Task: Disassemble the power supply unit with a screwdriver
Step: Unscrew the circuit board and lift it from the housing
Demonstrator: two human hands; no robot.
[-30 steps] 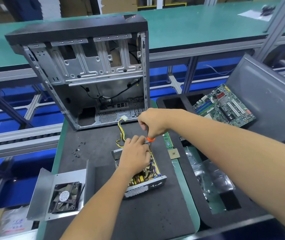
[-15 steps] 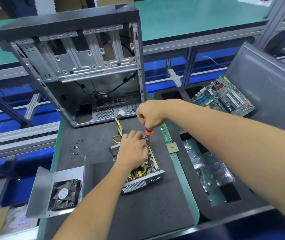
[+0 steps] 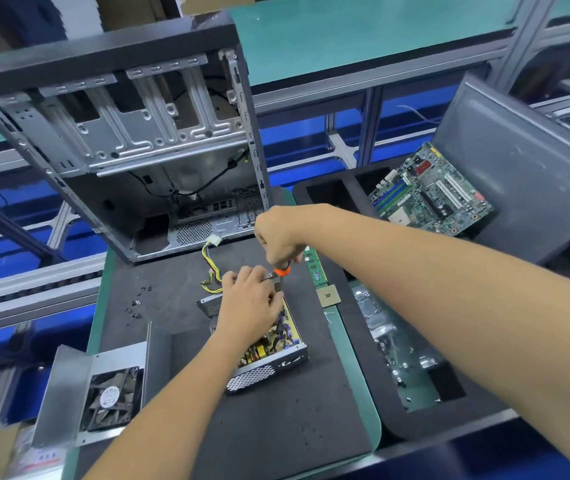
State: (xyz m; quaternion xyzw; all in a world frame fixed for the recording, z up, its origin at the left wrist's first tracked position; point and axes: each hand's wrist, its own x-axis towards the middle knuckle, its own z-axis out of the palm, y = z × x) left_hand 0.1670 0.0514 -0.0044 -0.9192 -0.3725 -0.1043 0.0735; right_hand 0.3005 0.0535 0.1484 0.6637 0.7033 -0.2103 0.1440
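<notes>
My right hand [image 3: 278,239] still grips the screwdriver [image 3: 281,276] upright; my left hand [image 3: 250,306] stays curled on the power supply [image 3: 269,355], so the screw is unfinished

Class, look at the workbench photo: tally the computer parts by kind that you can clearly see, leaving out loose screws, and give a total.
Computer case: 1
Power supply unit: 1
Cooling fan: 1
Motherboard: 1
RAM stick: 1
Processor chip: 1
Total: 6
</notes>
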